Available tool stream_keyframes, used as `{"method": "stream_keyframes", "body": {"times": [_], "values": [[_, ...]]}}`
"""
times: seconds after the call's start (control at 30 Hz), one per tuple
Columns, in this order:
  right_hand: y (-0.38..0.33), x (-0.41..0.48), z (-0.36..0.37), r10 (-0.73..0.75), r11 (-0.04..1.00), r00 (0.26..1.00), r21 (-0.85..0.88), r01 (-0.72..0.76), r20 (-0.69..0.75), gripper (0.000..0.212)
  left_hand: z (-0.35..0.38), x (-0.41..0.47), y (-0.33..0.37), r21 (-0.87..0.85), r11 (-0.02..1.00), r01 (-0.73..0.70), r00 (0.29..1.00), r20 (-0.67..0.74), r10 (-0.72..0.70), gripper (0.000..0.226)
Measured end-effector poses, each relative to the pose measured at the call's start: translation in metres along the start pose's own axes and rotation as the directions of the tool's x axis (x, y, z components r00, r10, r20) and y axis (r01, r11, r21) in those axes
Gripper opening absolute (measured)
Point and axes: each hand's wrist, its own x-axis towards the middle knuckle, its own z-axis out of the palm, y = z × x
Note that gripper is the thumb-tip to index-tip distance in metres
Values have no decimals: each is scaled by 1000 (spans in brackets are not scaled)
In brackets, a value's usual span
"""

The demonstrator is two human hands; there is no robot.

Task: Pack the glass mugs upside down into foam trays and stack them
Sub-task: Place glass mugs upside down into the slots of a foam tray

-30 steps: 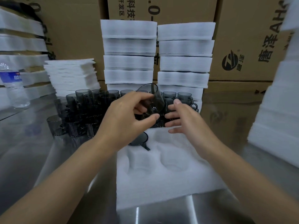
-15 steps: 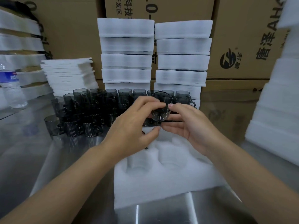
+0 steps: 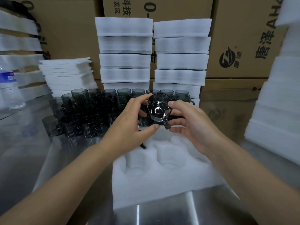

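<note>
One glass mug (image 3: 159, 109) was held in the air just above the far edge of the foam tray (image 3: 162, 184), its open mouth turned toward the camera and its handle pointing down. The left hand (image 3: 129, 125) had its fingers curled over the rim and its thumb under the wall. The right hand (image 3: 193, 125) pinched the opposite side, one fingertip on the rim and the others by the handle. The likeliest trouble was a slip: smooth glass held only by fingertips, being turned mouth-down, could rotate out of the grip and drop onto the tray or strike the loose mugs (image 3: 90, 109) crowded just beyond the tray's far-left corner. A mug lowered with its handle out of line with the pocket's slot would probably sit tilted, and the next tray stacked on top would rock. Two empty pockets showed in the tray's near half; a dark bit poked out from under the left hand, too hidden to name. The tray lay on a steel table (image 3: 32, 151), shiny enough to let foam slide if pushed. Behind the tray rose two tall stacks of foam trays (image 3: 125, 59), with cardboard boxes (image 3: 235, 38) behind them. Far left of the tray stood a pile of thin foam sheets (image 3: 68, 75) and a water bottle (image 3: 9, 90); to its right was more white foam (image 3: 276, 103).
</note>
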Motion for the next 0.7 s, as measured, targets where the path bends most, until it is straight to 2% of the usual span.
{"method": "stream_keyframes", "body": {"times": [0.13,0.3,0.57,0.7], "values": [[-1,1,-2,-3,1000,999,-2,3,-53,39,-1,0,0,6,1000,-22,1000,-1,22,67],[-1,1,-3,2,1000,999,-16,-3,-49,41,1,0,-3,20,1000,-6,1000,3,6,65],[3,-1,0,-40,980,999,-194,44,20,28,0,1,-1,35,999,11,999,51,-13,74],[3,-1,2,-69,967,997,-245,74,27,18,-2,0,4,36,999,-7,997,74,4,64]]}}
